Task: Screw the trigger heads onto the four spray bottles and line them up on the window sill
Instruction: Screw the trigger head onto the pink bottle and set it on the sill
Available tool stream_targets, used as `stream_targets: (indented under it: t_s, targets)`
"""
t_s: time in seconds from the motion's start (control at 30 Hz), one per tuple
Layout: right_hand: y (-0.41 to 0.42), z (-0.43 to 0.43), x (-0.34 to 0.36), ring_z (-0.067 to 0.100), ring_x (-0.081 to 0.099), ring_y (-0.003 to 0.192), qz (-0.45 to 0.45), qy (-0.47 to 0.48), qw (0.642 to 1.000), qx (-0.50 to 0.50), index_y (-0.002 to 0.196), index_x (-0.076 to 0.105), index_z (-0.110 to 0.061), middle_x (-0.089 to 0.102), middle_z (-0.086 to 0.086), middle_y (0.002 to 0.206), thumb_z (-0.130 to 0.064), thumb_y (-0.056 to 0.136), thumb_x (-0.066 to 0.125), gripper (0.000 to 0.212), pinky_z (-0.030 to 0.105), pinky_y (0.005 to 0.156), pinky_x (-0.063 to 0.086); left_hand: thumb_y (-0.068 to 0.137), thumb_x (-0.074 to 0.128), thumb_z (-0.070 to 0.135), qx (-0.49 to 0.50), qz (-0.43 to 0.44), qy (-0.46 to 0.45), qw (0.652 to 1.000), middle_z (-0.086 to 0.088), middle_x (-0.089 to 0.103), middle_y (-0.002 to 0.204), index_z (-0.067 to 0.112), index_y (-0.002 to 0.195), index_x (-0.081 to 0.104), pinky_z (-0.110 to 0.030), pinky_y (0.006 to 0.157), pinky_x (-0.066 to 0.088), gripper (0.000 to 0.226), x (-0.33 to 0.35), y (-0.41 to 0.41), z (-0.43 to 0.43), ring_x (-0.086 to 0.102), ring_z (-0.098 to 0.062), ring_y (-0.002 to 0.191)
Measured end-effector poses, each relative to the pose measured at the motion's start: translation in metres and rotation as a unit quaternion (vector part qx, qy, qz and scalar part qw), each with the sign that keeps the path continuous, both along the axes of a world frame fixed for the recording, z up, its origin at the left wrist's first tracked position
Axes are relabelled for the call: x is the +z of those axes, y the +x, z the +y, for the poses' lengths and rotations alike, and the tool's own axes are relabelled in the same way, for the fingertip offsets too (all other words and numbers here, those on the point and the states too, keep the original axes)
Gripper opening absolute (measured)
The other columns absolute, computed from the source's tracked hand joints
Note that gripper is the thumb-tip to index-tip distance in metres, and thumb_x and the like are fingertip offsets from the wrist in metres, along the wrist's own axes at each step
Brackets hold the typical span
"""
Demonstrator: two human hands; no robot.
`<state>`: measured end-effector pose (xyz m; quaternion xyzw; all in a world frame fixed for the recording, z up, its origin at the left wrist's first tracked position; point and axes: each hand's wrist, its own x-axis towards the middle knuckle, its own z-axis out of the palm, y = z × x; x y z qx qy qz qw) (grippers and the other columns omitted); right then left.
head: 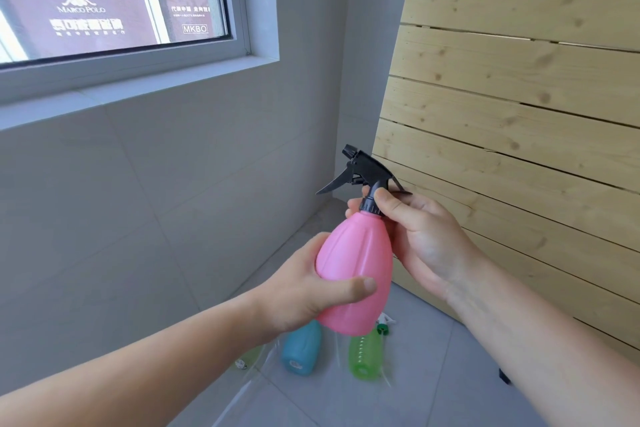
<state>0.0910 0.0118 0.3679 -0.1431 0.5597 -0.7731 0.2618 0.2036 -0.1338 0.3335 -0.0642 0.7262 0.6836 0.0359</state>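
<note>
While the left grip [304, 291] wraps the pink bottle [356, 263], held below the window sill [104, 97], the right grip [422, 236] pinches the collar of the trigger head [363, 173]; tightening seems underway, and next comes a snug twist.

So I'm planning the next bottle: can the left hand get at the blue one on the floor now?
Probably not yet: the left hand grips the pink bottle. Once freed, nothing seems to block the blue bottle on the floor below.
</note>
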Motion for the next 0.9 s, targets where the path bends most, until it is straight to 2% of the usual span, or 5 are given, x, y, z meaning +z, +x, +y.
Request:
stream_targets:
  t_s: [0.23, 0.43, 0.57, 0.77, 0.9]
  targets:
    - [0.0, -0.01, -0.003, 0.02, 0.074, 0.086, 0.018, 0.019, 0.998, -0.049, 0.101, 0.066, -0.011, 0.08, 0.008, 0.09, -0.018, 0.097, 0.061, 0.009, 0.029, 0.071, 0.057, 0.049, 0.084, 0.05, 0.062, 0.004, -0.075, 0.995, 0.006, 0.069, 0.113, 0.031, 0.124, 0.054, -0.025, 0.076, 0.062, 0.083, -0.001, -0.006, 0.0, 0.071, -0.009, 0.097]
    - [-0.003, -0.017, -0.005, 0.02, 0.071, 0.093, 0.056, 0.076, 0.995, -0.025, 0.113, 0.069, -0.018, 0.079, 0.007, 0.106, -0.031, 0.095, 0.064, 0.023, 0.04, 0.091, 0.053, 0.066, 0.091, 0.043, 0.124, -0.002, -0.07, 0.99, 0.004, 0.068, 0.114, 0.033, 0.125, 0.054, -0.025, 0.062, 0.06, 0.07, 0.003, -0.008, -0.021, 0.071, -0.016, 0.097]
    - [0.006, -0.037, -0.01, 0.01, 0.071, 0.111, 0.131, 0.141, 0.98, 0.04, 0.133, 0.059, -0.034, 0.077, -0.009, 0.116, -0.034, 0.097, 0.06, 0.036, 0.04, 0.098, 0.055, 0.083, 0.077, 0.053, 0.227, 0.041, -0.046, 0.972, 0.009, 0.065, 0.123, 0.032, 0.135, 0.047, -0.034, 0.086, 0.062, 0.064, 0.02, -0.015, -0.049, 0.067, -0.01, 0.11]
    - [-0.009, -0.1, 0.014, 0.003, 0.068, 0.114, 0.25, 0.146, 0.955, 0.068, 0.133, 0.049, -0.055, 0.069, -0.016, 0.131, -0.024, 0.097, 0.063, 0.05, 0.037, 0.1, 0.055, 0.104, 0.046, 0.042, 0.224, 0.091, -0.022, 0.97, 0.019, 0.056, 0.134, 0.038, 0.143, 0.036, -0.007, 0.072, 0.048, 0.041, 0.057, -0.029, -0.097, 0.055, 0.01, 0.113]
    - [-0.043, -0.155, 0.053, 0.009, 0.069, 0.113, 0.312, 0.137, 0.938, 0.061, 0.147, 0.045, -0.041, 0.067, -0.009, 0.131, -0.018, 0.094, 0.066, 0.061, 0.039, 0.104, 0.053, 0.104, 0.053, 0.03, 0.239, 0.129, -0.074, 0.96, 0.01, 0.059, 0.134, 0.032, 0.148, 0.036, -0.006, 0.07, 0.05, 0.047, 0.101, -0.052, -0.15, 0.059, 0.007, 0.106]
